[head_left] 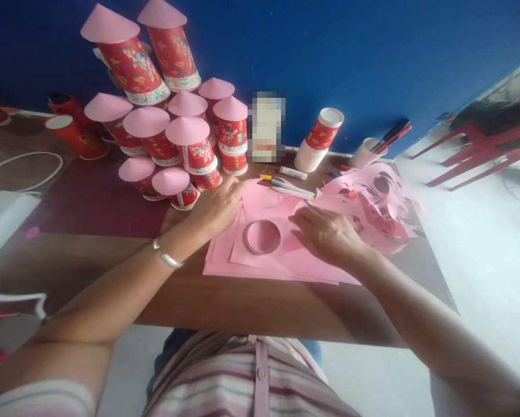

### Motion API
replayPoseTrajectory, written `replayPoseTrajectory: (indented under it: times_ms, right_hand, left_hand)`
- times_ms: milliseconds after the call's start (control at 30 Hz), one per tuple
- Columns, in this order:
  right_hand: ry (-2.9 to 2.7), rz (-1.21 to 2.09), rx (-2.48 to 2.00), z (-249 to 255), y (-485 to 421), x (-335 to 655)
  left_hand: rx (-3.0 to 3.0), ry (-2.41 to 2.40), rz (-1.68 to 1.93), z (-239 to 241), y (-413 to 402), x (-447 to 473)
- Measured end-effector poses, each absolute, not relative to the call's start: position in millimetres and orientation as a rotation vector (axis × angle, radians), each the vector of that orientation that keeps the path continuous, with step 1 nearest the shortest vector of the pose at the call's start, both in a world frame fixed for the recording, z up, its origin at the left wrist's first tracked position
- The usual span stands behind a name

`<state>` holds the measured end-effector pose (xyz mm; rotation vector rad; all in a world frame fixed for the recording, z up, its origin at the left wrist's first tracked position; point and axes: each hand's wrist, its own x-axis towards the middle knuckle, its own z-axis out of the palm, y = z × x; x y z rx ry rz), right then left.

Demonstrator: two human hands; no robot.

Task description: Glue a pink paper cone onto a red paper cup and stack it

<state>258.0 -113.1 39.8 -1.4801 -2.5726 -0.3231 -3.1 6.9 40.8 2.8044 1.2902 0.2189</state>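
Sheets of pink paper [286, 263] lie stacked on the brown table [242, 307] in front of me. A metal ring [263, 237] lies flat on the top sheet. My left hand [216, 205] rests at the upper left edge of the paper, fingers curled down onto it, a silver bracelet on the wrist. My right hand [327, 234] lies palm down on the sheets just right of the ring, fingers stretched toward it. Neither hand visibly holds anything.
Several red paper cups with pink cone tops [177, 139] are piled at the back left. Pink paper scraps [377, 200] heap at the right. Pens and a glue stick [292, 172] lie behind the paper, near a cup stack [318, 140] and a pen cup [366, 152]. Blue wall behind.
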Motion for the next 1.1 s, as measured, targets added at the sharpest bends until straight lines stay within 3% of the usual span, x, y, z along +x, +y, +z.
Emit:
replayPoseTrajectory:
  times_ms: [267,500,600,833,1100]
  right_hand:
    - [-2.813,-0.408,-1.359,31.2,-160.9,231.4]
    - [-2.751,-0.587,-1.294,34.6,-164.2,216.3]
    - [-2.718,-0.525,-1.371,43.7,-146.8,219.8]
    - [-2.418,-0.342,-2.17,47.2,-58.8,251.4]
    - [-2.311,-0.201,-2.271,25.3,-38.9,258.0]
  left_hand:
    - [3.065,0.585,0.07,35.8,-60.5,-38.3]
    - [3.19,0.461,0.082,28.2,-65.3,-37.8]
    - [3.186,0.496,0.139,31.7,-61.1,-38.3]
    - [2.903,1.067,0.229,43.4,-2.0,-1.2]
    - [2.84,1.162,0.097,34.4,66.2,65.1]
